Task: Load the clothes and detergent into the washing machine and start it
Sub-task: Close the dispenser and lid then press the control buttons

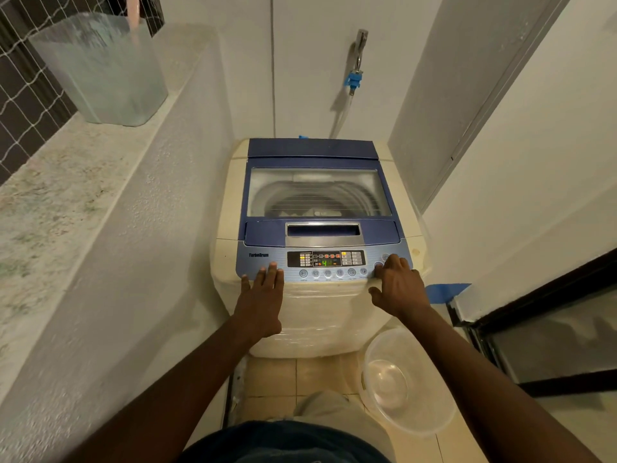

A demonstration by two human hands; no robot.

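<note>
A cream top-loading washing machine [320,315] with a blue glass-windowed lid [319,192] stands lid-shut; pale clothes [314,212] show inside, its display [326,259] lit.

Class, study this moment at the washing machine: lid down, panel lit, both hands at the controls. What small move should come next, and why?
Probably press the round button under the right hand's fingertips at the panel's right end. The lid is closed with laundry visible through its window, and the display already glows with green digits, so only starting seems left. The left hand simply rests flat on the panel edge.
</note>
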